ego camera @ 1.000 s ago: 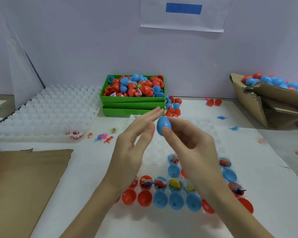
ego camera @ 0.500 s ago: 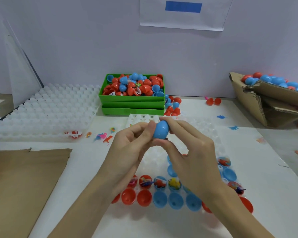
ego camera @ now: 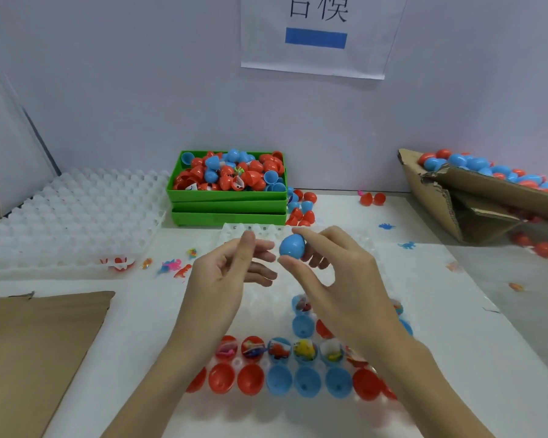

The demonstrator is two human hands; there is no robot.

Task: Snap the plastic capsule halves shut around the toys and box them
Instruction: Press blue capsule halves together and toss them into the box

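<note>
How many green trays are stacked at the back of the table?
3, in one stack: the top tray holding loose red and blue capsule halves, the middle tray right under it, the bottom tray on the table. None looks hidden.

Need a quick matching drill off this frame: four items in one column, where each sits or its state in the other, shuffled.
1. blue capsule
2. green bin
3. cardboard box
4. left hand

a. far right, tipped, holding closed capsules
b. fingers loose, holding nothing
c. pinched in the right hand
d. back centre, heaped with capsule halves

Pairs: 1-c, 2-d, 3-a, 4-b
</note>
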